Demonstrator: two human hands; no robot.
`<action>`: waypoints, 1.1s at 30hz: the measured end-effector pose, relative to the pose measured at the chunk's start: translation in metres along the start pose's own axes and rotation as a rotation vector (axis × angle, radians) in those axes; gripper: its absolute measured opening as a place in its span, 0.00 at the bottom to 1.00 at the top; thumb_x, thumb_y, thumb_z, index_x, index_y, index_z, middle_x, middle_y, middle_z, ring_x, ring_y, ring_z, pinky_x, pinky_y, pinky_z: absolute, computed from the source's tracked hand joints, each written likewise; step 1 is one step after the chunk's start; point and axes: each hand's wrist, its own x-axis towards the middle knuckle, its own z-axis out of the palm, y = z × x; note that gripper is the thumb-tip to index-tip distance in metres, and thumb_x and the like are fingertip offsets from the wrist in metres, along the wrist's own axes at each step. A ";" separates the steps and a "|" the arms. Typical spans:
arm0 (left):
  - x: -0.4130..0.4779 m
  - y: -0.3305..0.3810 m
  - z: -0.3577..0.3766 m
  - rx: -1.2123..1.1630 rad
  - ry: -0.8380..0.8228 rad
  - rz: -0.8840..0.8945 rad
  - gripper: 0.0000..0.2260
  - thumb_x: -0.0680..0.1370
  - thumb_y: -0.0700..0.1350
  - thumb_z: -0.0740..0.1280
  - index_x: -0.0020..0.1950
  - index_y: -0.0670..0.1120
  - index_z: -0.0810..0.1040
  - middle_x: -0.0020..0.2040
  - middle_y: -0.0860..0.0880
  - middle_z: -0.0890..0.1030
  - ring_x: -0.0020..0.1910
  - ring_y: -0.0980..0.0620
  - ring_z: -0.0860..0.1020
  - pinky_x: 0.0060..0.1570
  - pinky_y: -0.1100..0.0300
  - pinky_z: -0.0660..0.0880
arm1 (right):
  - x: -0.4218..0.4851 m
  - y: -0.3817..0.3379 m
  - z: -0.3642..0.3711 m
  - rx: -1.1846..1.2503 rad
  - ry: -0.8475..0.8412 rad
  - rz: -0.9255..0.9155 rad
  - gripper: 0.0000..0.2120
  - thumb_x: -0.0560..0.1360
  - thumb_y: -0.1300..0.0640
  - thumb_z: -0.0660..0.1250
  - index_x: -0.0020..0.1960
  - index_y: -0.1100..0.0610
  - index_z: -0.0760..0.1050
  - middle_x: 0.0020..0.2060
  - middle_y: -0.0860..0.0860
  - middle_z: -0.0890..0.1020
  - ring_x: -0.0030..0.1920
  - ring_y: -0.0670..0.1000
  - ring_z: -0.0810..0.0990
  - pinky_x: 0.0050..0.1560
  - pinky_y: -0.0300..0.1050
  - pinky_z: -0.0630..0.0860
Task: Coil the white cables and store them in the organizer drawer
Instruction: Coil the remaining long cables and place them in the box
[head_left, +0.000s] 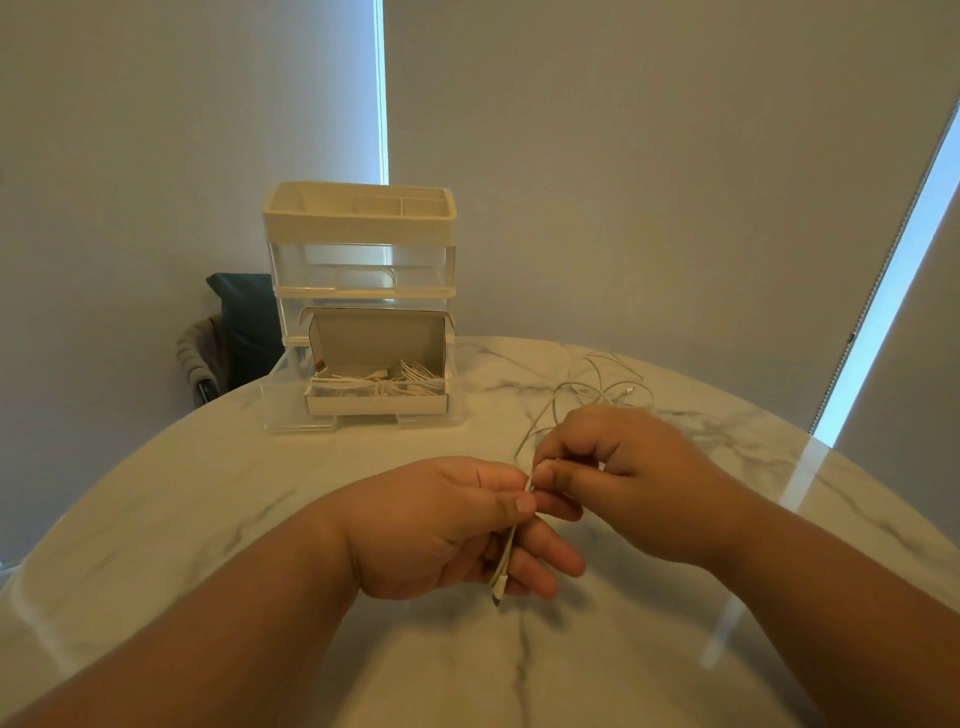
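My left hand grips the plug end of a white cable; the connector pokes out below my fingers. My right hand pinches the same cable just above, thumb against fingers. The rest of the cable trails loose across the table behind my right hand. The clear organizer stands at the table's far edge with its bottom drawer pulled out. In that drawer sits an open white box holding several coiled white cables.
A round marble table carries everything. A cream divided tray tops the organizer. Behind the table's far left edge stands a chair with a dark cushion. Window blinds fill the background.
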 end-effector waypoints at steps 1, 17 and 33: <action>0.000 0.000 0.001 -0.001 -0.006 -0.009 0.15 0.82 0.43 0.58 0.65 0.37 0.74 0.54 0.38 0.82 0.45 0.47 0.82 0.51 0.55 0.78 | 0.000 0.001 0.001 0.005 -0.003 0.006 0.08 0.77 0.52 0.68 0.40 0.45 0.80 0.38 0.40 0.79 0.43 0.42 0.78 0.41 0.31 0.70; 0.002 -0.001 0.002 -0.030 0.087 0.020 0.09 0.80 0.41 0.61 0.55 0.38 0.79 0.43 0.40 0.82 0.36 0.47 0.79 0.40 0.58 0.77 | 0.002 0.023 -0.003 0.167 0.005 -0.002 0.05 0.74 0.48 0.67 0.45 0.42 0.82 0.41 0.37 0.83 0.47 0.43 0.81 0.48 0.35 0.75; 0.004 0.005 0.013 0.099 0.175 0.109 0.11 0.84 0.40 0.55 0.49 0.41 0.76 0.43 0.42 0.83 0.38 0.47 0.81 0.43 0.57 0.78 | 0.002 0.028 0.007 0.221 0.033 0.019 0.10 0.80 0.52 0.64 0.51 0.42 0.83 0.46 0.43 0.85 0.50 0.46 0.82 0.53 0.46 0.77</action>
